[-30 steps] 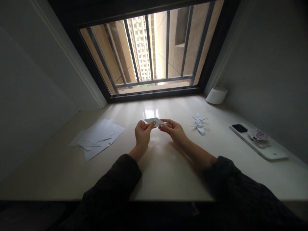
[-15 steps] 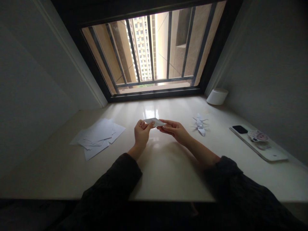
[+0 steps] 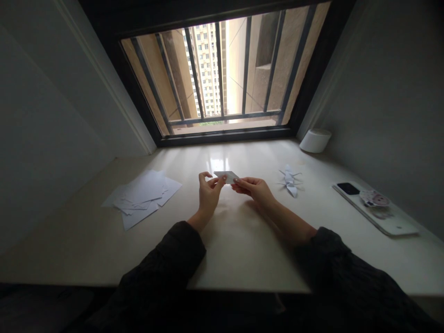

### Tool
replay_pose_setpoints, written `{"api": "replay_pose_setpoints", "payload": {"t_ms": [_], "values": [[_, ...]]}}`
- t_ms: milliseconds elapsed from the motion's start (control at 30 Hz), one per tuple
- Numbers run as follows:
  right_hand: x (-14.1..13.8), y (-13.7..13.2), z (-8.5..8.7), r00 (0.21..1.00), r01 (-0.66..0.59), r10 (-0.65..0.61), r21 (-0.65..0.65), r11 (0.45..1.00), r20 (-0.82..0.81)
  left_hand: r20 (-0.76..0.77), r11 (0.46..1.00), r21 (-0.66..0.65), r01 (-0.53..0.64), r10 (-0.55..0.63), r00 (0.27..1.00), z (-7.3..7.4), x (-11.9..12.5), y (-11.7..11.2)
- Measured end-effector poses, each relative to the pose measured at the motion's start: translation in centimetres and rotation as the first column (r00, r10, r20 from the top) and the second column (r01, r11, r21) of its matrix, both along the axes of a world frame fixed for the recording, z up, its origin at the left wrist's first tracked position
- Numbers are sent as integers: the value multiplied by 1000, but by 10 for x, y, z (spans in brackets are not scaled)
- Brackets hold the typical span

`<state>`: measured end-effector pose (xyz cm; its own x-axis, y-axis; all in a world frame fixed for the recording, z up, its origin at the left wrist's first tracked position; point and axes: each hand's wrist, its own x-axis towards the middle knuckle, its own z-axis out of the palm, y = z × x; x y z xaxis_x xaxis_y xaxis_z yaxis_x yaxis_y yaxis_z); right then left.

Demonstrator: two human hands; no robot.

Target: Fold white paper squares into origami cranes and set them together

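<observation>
A small folded piece of white paper (image 3: 227,176) is held just above the cream desk (image 3: 243,240), in the middle of the view. My left hand (image 3: 208,194) pinches its left end with thumb and fingertips, the other fingers curled loosely. My right hand (image 3: 253,188) grips its right end, fingers closed along the edge. Both forearms wear dark sleeves.
A loose pile of white paper sheets (image 3: 142,196) lies on the left. A folded paper crane (image 3: 289,181) sits right of my hands. Farther right lie a phone (image 3: 376,208) and a white round container (image 3: 315,140) in the corner. A barred window (image 3: 222,74) faces me.
The folded paper looks shorter and has been turned slightly between my fingers. My left hand's fingers have loosened and lifted a little. Both hands stayed in place.
</observation>
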<state>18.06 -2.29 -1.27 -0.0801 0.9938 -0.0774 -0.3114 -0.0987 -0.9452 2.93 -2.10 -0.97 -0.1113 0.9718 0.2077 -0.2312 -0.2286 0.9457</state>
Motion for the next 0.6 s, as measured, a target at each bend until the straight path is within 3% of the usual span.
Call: {"api": "replay_pose_setpoints", "payload": {"t_ms": [367,600], "values": [[-8,-7,-1,997,-70,68,69,995,34,105,993,-101,-58,68,992,6,4,-3],[-8,-6,-3,996,-86,86,74,994,-1,61,996,-81,-41,46,997,7,-1,3]]}}
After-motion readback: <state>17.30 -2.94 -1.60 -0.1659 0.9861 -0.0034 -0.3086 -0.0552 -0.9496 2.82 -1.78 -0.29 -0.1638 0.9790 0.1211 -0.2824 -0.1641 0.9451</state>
